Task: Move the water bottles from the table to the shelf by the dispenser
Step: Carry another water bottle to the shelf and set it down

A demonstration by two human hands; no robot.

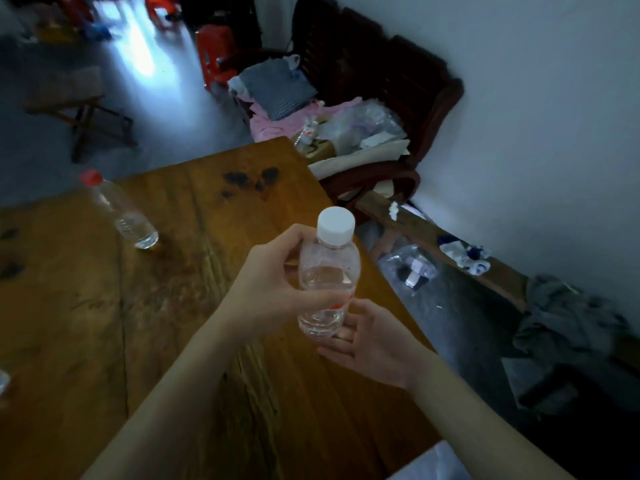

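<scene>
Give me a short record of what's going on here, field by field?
held item: clear plastic water bottle with white cap, upright
left hand: fingers curled round the bottle's middle
right hand: open palm under the bottle's base
still on table: clear plastic bottle with red cap, upright
surface: brown wooden table
shelf and dispenser: not in view

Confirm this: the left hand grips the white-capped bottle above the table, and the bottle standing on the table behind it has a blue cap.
Wrong on the cap colour. The head view shows the left hand gripping the white-capped bottle above the table; the standing bottle has a red cap.
</scene>
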